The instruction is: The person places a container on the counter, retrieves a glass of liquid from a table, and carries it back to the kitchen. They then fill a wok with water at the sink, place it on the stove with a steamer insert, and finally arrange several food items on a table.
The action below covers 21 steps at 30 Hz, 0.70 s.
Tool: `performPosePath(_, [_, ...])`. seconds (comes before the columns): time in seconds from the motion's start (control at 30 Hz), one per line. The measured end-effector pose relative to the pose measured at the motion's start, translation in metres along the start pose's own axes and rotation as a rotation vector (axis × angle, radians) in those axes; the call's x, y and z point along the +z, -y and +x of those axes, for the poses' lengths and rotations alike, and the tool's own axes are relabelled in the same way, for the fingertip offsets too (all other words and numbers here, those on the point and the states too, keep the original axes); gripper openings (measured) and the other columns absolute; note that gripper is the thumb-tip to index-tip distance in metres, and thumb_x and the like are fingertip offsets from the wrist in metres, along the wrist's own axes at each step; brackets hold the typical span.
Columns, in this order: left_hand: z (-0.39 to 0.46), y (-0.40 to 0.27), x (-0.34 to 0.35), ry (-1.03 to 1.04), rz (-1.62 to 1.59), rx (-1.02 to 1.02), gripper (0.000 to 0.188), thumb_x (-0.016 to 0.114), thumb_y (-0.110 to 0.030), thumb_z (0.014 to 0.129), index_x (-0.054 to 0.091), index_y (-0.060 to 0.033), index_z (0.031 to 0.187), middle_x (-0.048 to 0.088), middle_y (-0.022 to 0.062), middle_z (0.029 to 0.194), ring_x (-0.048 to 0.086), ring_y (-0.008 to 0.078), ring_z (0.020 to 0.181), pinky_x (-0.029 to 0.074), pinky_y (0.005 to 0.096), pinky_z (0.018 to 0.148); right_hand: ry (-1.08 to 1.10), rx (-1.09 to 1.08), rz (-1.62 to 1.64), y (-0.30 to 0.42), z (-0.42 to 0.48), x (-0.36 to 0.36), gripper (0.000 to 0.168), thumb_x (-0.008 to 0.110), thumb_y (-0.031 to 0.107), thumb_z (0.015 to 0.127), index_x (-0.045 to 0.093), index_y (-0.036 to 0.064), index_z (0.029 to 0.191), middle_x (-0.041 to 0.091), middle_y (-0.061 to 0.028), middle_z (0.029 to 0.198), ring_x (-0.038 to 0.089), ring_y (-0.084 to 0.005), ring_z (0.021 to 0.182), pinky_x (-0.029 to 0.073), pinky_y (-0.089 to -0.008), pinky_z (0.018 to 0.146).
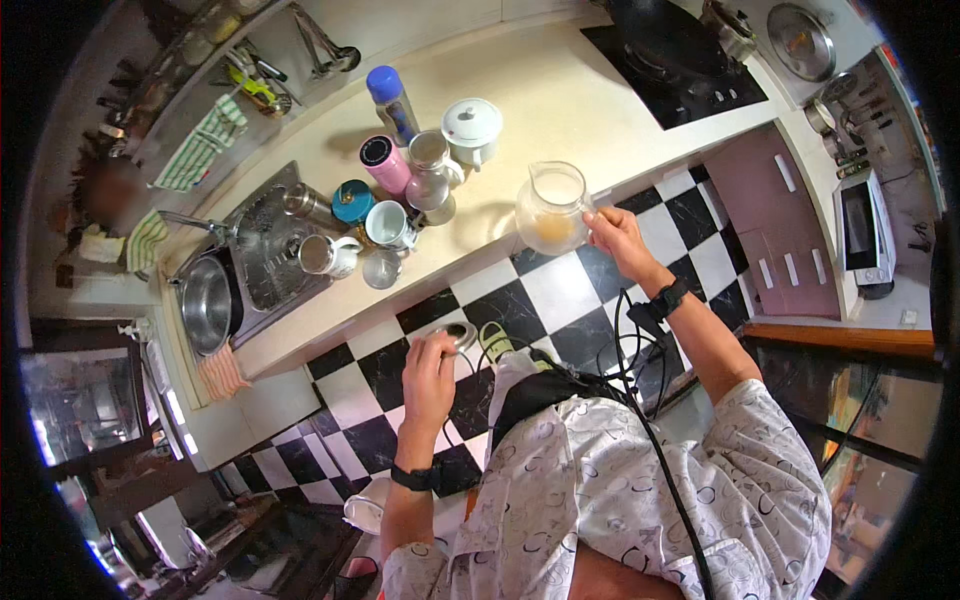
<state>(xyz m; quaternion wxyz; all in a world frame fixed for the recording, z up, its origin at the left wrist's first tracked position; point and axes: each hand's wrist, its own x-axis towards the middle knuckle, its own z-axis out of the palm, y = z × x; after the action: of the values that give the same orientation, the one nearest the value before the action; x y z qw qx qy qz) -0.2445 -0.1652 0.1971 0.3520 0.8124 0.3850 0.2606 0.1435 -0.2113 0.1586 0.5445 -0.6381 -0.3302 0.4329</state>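
My right hand (626, 238) grips the handle of a clear glass pitcher (553, 206). The pitcher is held upright at the counter's front edge, and a yellowish patch shows low inside or through it. My left hand (431, 375), over the floor, has its fingers on a small round metallic lid (459, 336). On the counter between the sink and the pitcher stand a white lidded mug (472, 129), a pink thermos (385, 166), a bottle with a blue cap (391, 105), a teal-lidded jar (352, 201), a white mug (388, 225) and a clear glass (382, 268).
A steel sink (271, 259) with a metal basin (205, 304) lies at the counter's left. A black wok (667, 37) sits on the cooktop (716, 97). Black cables (630, 360) hang before my body. A white microwave (870, 225) stands at the right.
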Motion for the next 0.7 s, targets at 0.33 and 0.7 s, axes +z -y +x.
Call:
performPosePath(0.33, [0.094,0.040,0.048,0.015,-0.026,0.091,0.016,0.058,0.009,0.085,0.055,-0.0003,0.098,0.061,0.0176,0.098,0.061,0.0398,0.099,0.050,0.0464,0.088,-0.030,0.074,-0.061,-0.013,0.050,0.012,0.043,0.067,0.037,0.097,0.052,0.011,0.066,0.048,0.0045,0.062,0.041,-0.0040,0.056,0.033,-0.0222,0.050])
performPosePath(0.7, [0.146,0.074,0.135,-0.193,0.052,0.150,0.016,0.059,0.009,0.081,0.059,-0.0049,0.090,0.062,0.0109,0.100,0.062,0.0347,0.109,0.044,0.0527,0.105,0.122,0.068,-0.150,-0.032,0.094,0.004,0.044,0.069,0.033,0.097,0.049,0.010,0.065,0.042,0.0081,0.065,0.036,-0.0041,0.063,0.031,-0.0257,0.055])
